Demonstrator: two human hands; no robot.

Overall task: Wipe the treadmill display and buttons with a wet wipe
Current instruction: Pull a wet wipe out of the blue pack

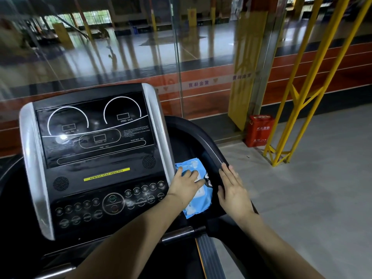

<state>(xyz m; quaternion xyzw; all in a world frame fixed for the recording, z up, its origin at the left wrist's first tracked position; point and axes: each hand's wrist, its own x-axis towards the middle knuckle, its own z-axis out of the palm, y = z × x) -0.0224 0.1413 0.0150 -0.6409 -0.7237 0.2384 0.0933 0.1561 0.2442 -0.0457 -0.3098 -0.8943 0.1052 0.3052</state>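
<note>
Left hand (pixel 186 185) flat on the blue wet-wipe pack (pixel 198 193), fingers spread and closed on nothing, I press the pack down where it lies in the side tray (pixel 193 146) just right of the console, probably to steady it for pulling a sheet. My right hand (pixel 231 188), open and empty, rests palm-down on the curved black handrail (pixel 203 137) beside the pack, near enough to lift the flap. No wipe is out yet. To the left, the dark display (pixel 94 127) and the rows of round buttons (pixel 112 204) below the yellow strip (pixel 106 174) await cleaning; pale smudges show on the glossy panel. Beyond the glass wall (pixel 120 47), a red box (pixel 259 130) stands on the floor.
</note>
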